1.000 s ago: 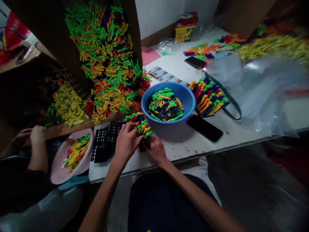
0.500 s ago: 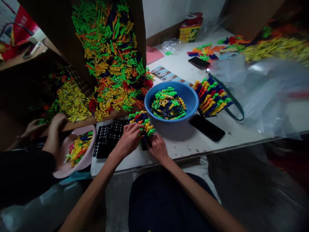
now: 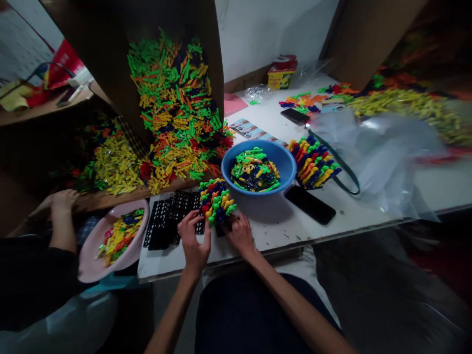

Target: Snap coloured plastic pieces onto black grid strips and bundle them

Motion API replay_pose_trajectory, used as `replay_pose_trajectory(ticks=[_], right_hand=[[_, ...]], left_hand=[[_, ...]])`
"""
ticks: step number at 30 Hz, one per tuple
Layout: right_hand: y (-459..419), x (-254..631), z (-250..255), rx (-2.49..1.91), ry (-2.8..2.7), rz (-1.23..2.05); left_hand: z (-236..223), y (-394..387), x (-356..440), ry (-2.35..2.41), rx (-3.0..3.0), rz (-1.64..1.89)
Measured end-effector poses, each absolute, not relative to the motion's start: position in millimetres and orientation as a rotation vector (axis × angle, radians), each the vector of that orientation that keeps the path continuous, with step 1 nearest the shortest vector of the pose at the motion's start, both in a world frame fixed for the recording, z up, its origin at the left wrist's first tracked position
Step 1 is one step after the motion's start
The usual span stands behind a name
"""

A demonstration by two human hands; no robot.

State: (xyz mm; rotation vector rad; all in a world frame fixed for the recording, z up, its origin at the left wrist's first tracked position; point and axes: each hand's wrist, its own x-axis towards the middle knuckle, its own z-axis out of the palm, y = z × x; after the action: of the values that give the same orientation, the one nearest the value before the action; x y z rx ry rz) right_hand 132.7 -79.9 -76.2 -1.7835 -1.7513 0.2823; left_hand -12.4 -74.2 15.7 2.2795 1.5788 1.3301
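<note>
A block of small plastic figures [image 3: 217,201] in green, yellow, red, orange and dark blue stands in rows in front of me, its base largely hidden. At its lower left, my left hand [image 3: 195,241] has thumb and fingers apart, close to the figures. My right hand [image 3: 240,235] is curled at the block's lower right edge on a dark tray, only partly visible. Several black perforated trays [image 3: 158,223] lie to the left. Behind the block stands a blue bowl [image 3: 228,172] holding loose figures.
A second block of figures [image 3: 315,162] stands right of the bowl, near a black phone [image 3: 309,204] and plastic bags [image 3: 383,167]. At left are a pink basin [image 3: 88,260], a co-worker's hands [image 3: 63,200] and a large heap of loose figures [image 3: 177,113].
My left hand has come down off the top of the block and spread its fingers at the lower left. My right hand stays at the base. The co-worker's hands shifted left; the view tilted slightly.
</note>
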Motion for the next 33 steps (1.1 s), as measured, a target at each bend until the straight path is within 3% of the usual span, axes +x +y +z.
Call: replay_pose_trajectory(ticks=[6,15,20,23,27,33], right_hand=[[-92,144,-75,-1.705,-1.747,0.299],[-111,170,-50,-1.433,-1.471,0.637],[-83,224,-7,-1.473,-1.261,0.356],[-36,270,16,-1.596,-1.576,0.141],[21,298,29,-1.890,-2.243,0.182],[38,288,31,-1.836,-2.482,0.154]], left_hand=[[-40,-103,-4,1.725,2.167,1.238],[-46,-107,-3,1.665,1.998,1.241],[-36,-137,-1,1.747,1.836,1.382],[-20,-142,6,1.738,1.817,1.522],[14,-120,19,1.564,1.946,1.598],[41,-96,24,1.443,2.055,1.575]])
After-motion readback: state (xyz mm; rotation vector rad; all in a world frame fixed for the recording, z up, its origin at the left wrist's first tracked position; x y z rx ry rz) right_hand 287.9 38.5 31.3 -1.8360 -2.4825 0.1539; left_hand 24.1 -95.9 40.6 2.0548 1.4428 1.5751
